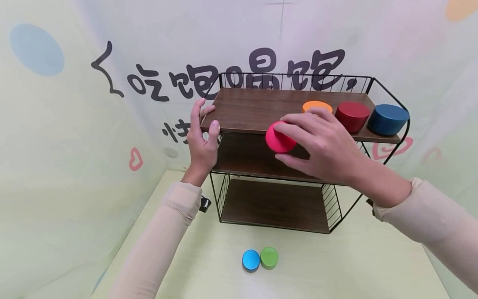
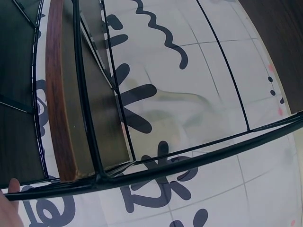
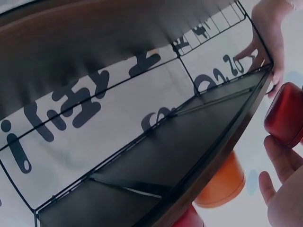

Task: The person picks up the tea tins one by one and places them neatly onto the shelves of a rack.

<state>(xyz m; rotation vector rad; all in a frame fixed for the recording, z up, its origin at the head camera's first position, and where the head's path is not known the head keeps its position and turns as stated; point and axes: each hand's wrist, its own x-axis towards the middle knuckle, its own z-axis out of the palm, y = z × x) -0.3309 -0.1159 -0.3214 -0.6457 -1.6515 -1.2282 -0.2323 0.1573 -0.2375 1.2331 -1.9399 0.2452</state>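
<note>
My right hand pinches a bright pinkish-red round tin between thumb and fingers, in front of the top board of a wood-and-wire shelf rack. The right wrist view has that tin at the right edge, at the fingertips. My left hand holds the rack's left front corner, thumb in front and fingers behind the side. On the top board's right side stand an orange tin, partly hidden by my right hand, a dark red tin and a dark blue tin.
A light blue tin and a green tin sit side by side on the pale table before the rack. Black wire rails edge the top board. Below are a middle board and a bottom board.
</note>
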